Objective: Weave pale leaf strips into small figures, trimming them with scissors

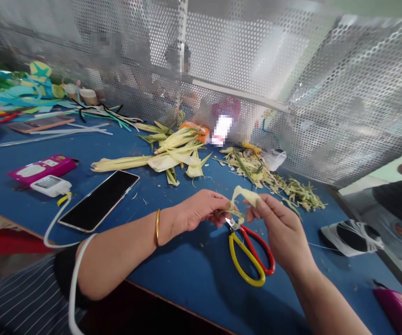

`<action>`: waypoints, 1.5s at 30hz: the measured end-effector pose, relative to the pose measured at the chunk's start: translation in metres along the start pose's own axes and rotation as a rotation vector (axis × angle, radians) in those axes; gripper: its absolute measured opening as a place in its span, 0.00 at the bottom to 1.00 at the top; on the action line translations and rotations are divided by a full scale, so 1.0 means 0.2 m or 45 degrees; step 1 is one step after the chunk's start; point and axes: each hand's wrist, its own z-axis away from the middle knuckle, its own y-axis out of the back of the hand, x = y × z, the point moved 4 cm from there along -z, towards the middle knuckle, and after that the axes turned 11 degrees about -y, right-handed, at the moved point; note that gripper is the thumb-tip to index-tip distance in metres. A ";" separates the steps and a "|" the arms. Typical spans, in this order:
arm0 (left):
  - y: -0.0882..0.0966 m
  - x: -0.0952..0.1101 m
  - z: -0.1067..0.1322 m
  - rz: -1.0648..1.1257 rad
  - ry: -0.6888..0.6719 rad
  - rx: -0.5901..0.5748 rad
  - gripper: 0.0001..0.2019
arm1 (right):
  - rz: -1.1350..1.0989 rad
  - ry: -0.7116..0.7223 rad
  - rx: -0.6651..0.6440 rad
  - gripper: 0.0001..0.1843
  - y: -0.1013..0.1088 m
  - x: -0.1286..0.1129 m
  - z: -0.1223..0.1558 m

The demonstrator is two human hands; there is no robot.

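Observation:
Between my two hands, above the blue table, a pale strip of corn husk [245, 193] is bent into a curve. My left hand [207, 209], with a gold bangle at the wrist, pinches one end of it. My right hand [280, 228] grips the wider, folded end between thumb and fingers. Just below lie scissors [249, 256] with one yellow and one red handle, their blades partly hidden behind my left fingers. Beyond my hands rests a bunch of corn husks [173, 153], and to its right spreads a heap of husk scraps [260, 172].
A dark-screened phone [99, 201] and a magenta pouch [43, 168] with a white corded device [50, 185] lie left. A spool of white thread [350, 237] stands right, near another magenta pouch [401, 307]. A perforated metal screen [242, 60] borders the back. A person [389, 209] is at right.

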 end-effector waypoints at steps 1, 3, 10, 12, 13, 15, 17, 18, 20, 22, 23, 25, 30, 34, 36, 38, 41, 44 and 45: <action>0.00 0.00 0.00 0.021 0.009 -0.001 0.05 | 0.107 -0.008 -0.007 0.14 0.00 0.00 0.00; 0.00 0.00 0.00 0.069 0.022 -0.007 0.05 | 0.225 -0.001 -0.014 0.12 0.00 0.01 0.00; 0.00 -0.01 -0.01 0.215 -0.017 -0.005 0.04 | 0.236 -0.086 -0.017 0.11 0.02 0.02 0.00; 0.00 -0.01 -0.01 0.236 -0.005 -0.010 0.04 | 0.206 -0.115 -0.047 0.11 0.02 0.02 -0.01; 0.00 -0.01 -0.01 0.246 0.004 -0.016 0.04 | 0.186 -0.129 -0.065 0.11 0.02 0.02 -0.01; -0.01 -0.01 -0.01 0.266 0.008 -0.037 0.04 | 0.142 -0.154 -0.102 0.11 0.01 0.03 -0.02; -0.01 0.00 -0.01 0.285 0.017 -0.047 0.05 | 0.106 -0.171 -0.128 0.10 0.01 0.03 -0.02; 0.00 -0.01 -0.01 0.296 0.031 -0.040 0.06 | 0.098 -0.175 -0.132 0.11 0.01 0.03 -0.02; 0.00 -0.01 -0.01 0.326 0.074 -0.006 0.08 | 0.104 -0.181 -0.128 0.11 0.01 0.04 -0.02; 0.00 -0.02 -0.01 0.363 0.110 0.026 0.09 | 0.119 -0.195 -0.116 0.11 0.01 0.04 -0.02; 0.00 -0.02 -0.01 0.377 0.120 0.035 0.09 | 0.124 -0.207 -0.111 0.11 0.01 0.04 -0.02; 0.00 -0.02 -0.02 0.386 0.125 0.039 0.09 | 0.114 -0.236 -0.117 0.11 0.01 0.05 -0.03; 0.00 -0.01 -0.01 0.369 0.098 0.020 0.09 | -0.031 -0.310 -0.203 0.11 -0.01 0.07 -0.02; 0.00 -0.01 -0.01 0.327 0.070 0.029 0.10 | -0.044 -0.248 -0.100 0.12 -0.01 0.05 -0.02; -0.01 -0.01 -0.01 0.307 0.069 0.016 0.10 | -0.009 -0.193 -0.034 0.12 -0.01 0.04 -0.02; -0.01 0.00 -0.01 0.298 0.074 0.008 0.11 | 0.066 -0.146 0.013 0.11 0.00 0.03 -0.01; -0.02 -0.01 -0.01 0.301 0.090 -0.004 0.11 | 0.220 -0.078 0.045 0.10 0.00 0.03 0.00; -0.02 -0.02 -0.01 0.324 0.106 -0.024 0.10 | 0.372 -0.001 0.085 0.09 0.00 0.02 0.01; -0.02 -0.02 -0.01 0.335 0.108 -0.020 0.10 | 0.423 0.046 0.118 0.08 0.00 0.02 0.02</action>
